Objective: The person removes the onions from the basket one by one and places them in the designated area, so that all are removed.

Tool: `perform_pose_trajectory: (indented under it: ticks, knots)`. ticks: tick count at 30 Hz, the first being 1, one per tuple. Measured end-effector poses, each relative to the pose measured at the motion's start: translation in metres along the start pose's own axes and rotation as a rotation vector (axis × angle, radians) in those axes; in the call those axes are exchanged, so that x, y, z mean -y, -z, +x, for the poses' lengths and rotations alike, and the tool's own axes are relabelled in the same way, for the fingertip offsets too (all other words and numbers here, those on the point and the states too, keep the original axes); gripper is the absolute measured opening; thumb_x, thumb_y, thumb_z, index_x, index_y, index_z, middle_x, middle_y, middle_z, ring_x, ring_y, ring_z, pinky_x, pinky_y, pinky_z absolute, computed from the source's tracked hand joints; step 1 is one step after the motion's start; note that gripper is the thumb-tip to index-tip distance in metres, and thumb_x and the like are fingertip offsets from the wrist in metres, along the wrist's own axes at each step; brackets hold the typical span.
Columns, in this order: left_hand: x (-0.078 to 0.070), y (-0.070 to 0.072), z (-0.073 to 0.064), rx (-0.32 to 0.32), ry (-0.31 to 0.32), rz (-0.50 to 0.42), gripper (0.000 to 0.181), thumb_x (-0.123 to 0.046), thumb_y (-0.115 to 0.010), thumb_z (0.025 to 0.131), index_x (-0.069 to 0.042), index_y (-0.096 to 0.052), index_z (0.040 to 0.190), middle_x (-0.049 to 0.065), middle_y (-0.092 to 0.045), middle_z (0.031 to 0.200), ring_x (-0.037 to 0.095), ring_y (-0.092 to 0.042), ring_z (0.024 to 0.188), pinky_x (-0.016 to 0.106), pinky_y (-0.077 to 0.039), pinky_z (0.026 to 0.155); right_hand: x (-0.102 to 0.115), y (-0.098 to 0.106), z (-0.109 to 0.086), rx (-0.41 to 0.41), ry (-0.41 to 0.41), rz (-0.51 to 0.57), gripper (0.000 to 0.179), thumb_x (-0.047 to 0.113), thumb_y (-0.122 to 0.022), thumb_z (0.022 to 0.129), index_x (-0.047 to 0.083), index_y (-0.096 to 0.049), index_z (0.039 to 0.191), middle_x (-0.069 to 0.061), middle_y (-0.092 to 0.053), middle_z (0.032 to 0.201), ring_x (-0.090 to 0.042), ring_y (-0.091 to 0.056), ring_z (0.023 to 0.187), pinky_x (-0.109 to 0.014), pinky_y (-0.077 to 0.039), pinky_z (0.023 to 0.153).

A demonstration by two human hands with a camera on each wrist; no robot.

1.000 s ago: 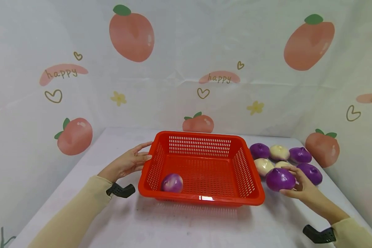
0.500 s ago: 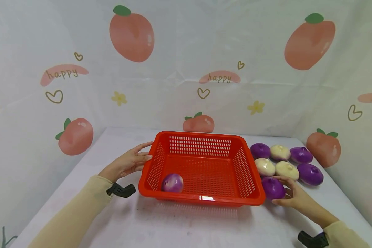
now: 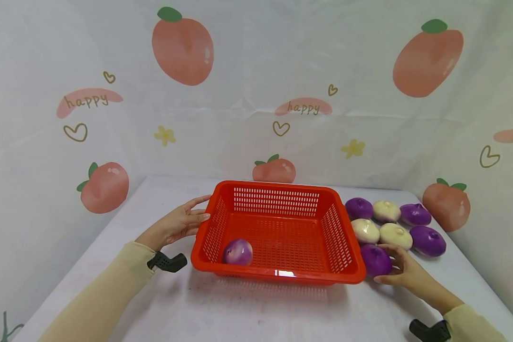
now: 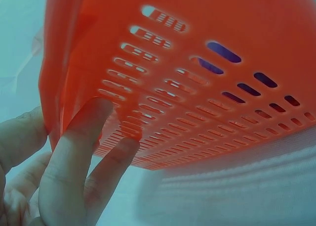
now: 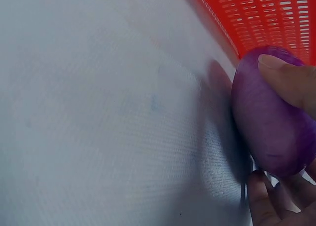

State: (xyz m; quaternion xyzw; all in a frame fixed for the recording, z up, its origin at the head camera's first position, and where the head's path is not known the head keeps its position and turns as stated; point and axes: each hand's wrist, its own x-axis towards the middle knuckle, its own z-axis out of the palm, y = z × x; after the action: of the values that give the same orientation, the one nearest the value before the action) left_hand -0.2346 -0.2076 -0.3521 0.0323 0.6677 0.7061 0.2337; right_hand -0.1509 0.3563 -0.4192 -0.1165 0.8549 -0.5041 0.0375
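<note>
A red slotted plastic basket (image 3: 278, 275) stands mid-table, with one purple-and-white onion (image 3: 238, 252) in its near left corner. My left hand (image 3: 177, 223) holds the basket's left side at the rim; in the left wrist view, fingers (image 4: 74, 157) lie against the slotted wall beneath it. To the right of the basket, my right hand (image 3: 403, 268) grips a purple onion (image 3: 375, 260) low at the table, close to the basket's right wall. The right wrist view shows the thumb (image 5: 286, 80) on one side of this onion and other fingers below it.
Behind the right hand lie several more onions: white ones (image 3: 395, 235) and purple ones (image 3: 428, 240), grouped near the table's right edge. The white tabletop (image 3: 239, 318) extends in front of the basket. A patterned white cloth (image 3: 239, 142) hangs along the back and sides.
My right hand has brought the purple onion toward me and slightly left, down beside the basket, uncovering a white onion behind. Over the last half second it barely moves. The left hand stays put.
</note>
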Motion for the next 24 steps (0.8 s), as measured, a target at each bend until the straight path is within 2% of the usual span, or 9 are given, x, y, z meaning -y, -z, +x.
perform_pose_trajectory:
  ticks: [2,4,9,11,15,18,20,22,24]
  knots:
    - [-0.0001,-0.0001,0.0002,0.001,0.000,0.000,0.073,-0.012,-0.060,0.095,-0.021,-0.019,0.155,0.005,-0.060,0.121,0.018,-0.071,0.093,0.033,-0.058,0.081,0.0000,0.0000,0.0000,-0.002,-0.012,-0.014,0.076,0.000,-0.078,0.075,-0.010,-0.031,0.133,0.031,-0.043,0.112,0.012,-0.051,0.096,-0.012,-0.050,0.079]
    - [-0.0002,-0.0003,0.0003,0.002,0.000,-0.001,0.073,-0.011,-0.060,0.096,-0.021,-0.019,0.155,0.006,-0.060,0.121,0.018,-0.071,0.093,0.033,-0.058,0.081,0.0005,-0.0002,-0.0001,-0.003,-0.030,-0.032,0.077,0.002,-0.078,0.075,-0.008,-0.030,0.134,0.023,-0.044,0.116,0.012,-0.051,0.096,-0.013,-0.050,0.079]
    - [-0.0002,0.0000,0.0004,-0.004,0.002,0.012,0.073,-0.013,-0.060,0.096,-0.022,-0.019,0.155,0.009,-0.058,0.126,0.018,-0.071,0.094,0.033,-0.058,0.082,0.0019,-0.0002,0.0008,0.008,-0.073,-0.059,0.081,0.006,-0.079,0.076,-0.007,-0.027,0.137,-0.016,-0.042,0.131,0.013,-0.049,0.095,-0.013,-0.050,0.079]
    - [-0.0001,0.0004,0.0003,-0.009,0.004,0.021,0.074,-0.014,-0.061,0.095,-0.022,-0.019,0.155,0.011,-0.056,0.129,0.018,-0.071,0.094,0.033,-0.058,0.082,0.0020,0.0002,0.0015,0.013,-0.074,-0.056,0.082,0.005,-0.079,0.076,-0.007,-0.026,0.138,-0.026,-0.037,0.134,0.014,-0.048,0.095,-0.013,-0.049,0.079]
    - [0.0005,0.0012,0.0003,-0.016,0.010,0.028,0.074,-0.015,-0.062,0.095,-0.023,-0.019,0.155,0.014,-0.053,0.135,0.018,-0.071,0.095,0.034,-0.058,0.083,0.0015,0.0011,0.0024,0.023,-0.080,-0.061,0.083,0.005,-0.079,0.076,-0.007,-0.025,0.138,-0.030,-0.036,0.136,0.010,-0.050,0.098,-0.012,-0.048,0.080]
    - [0.0009,0.0015,0.0003,-0.015,0.010,0.029,0.074,-0.015,-0.061,0.095,-0.023,-0.019,0.155,0.015,-0.051,0.137,0.017,-0.071,0.095,0.033,-0.058,0.083,0.0020,0.0014,0.0025,0.031,-0.096,-0.075,0.084,0.007,-0.079,0.077,-0.007,-0.024,0.139,-0.031,-0.035,0.137,-0.013,-0.056,0.109,-0.012,-0.048,0.080]
    - [0.0009,0.0014,0.0001,-0.015,0.009,0.032,0.073,-0.015,-0.061,0.095,-0.023,-0.019,0.155,0.016,-0.051,0.138,0.017,-0.070,0.095,0.033,-0.058,0.083,0.0036,0.0012,0.0024,0.032,-0.108,-0.090,0.085,0.008,-0.079,0.078,-0.007,-0.023,0.140,-0.032,-0.034,0.138,-0.032,-0.054,0.114,-0.021,-0.054,0.083]
    - [0.0006,0.0011,0.0000,-0.014,0.008,0.038,0.073,-0.015,-0.061,0.095,-0.023,-0.019,0.155,0.017,-0.049,0.140,0.017,-0.070,0.096,0.033,-0.058,0.084,0.0043,0.0021,0.0023,0.031,-0.100,-0.092,0.085,0.008,-0.078,0.078,-0.008,-0.023,0.140,-0.034,-0.033,0.139,-0.027,-0.055,0.115,-0.021,-0.054,0.083]
    - [0.0001,0.0006,0.0003,-0.013,0.007,0.044,0.073,-0.015,-0.061,0.096,-0.023,-0.019,0.155,0.018,-0.049,0.141,0.017,-0.070,0.096,0.034,-0.057,0.084,0.0056,0.0040,0.0019,0.029,-0.090,-0.110,0.084,0.008,-0.078,0.078,-0.007,-0.023,0.140,-0.035,-0.034,0.138,-0.028,-0.055,0.115,-0.027,-0.056,0.084]
